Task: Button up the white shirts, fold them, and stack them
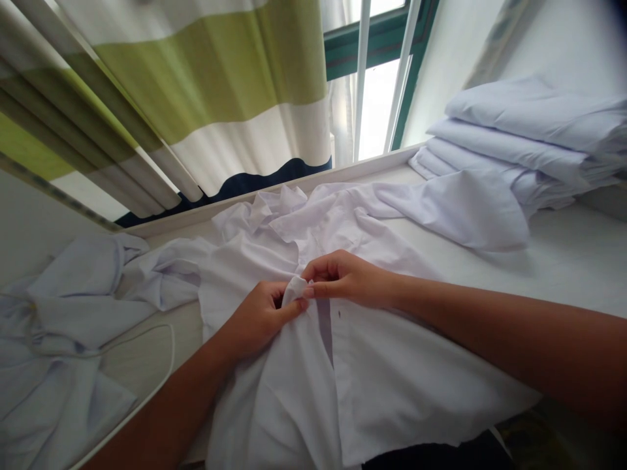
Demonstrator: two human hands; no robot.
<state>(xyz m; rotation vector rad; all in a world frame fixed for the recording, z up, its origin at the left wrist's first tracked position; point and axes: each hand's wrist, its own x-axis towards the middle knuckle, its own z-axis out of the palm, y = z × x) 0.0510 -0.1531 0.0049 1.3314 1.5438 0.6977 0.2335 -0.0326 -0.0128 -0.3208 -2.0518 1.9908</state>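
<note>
A white shirt (362, 365) is spread front-up over the middle of the frame on a white table (563, 261), its collar crumpled toward the upper centre and one sleeve laid out toward the right. The left hand (259, 316) is seen at centre, entering from the lower left, with its fingers curled tightly and its thumb pressed against a small raised fold of the shirt's front edge. The right hand (347, 277) is seen just right of it, entering from the right edge, with its thumb and forefinger pinched shut on the same fold of cloth; the other fingers are bent inward. The two hands are touching at the fold, right above the open placket, where a dark gap is shown running down between the two front panels. A small dark speck, perhaps a button, is seen just below the right hand. A stack of folded white shirts (533, 137) is set in the upper right of the frame. A loose heap of white cloth (63, 326) is spread over the left side. A striped green and white curtain (196, 85) is hung across the upper left, with a window (377, 104) beside it at upper centre.
</note>
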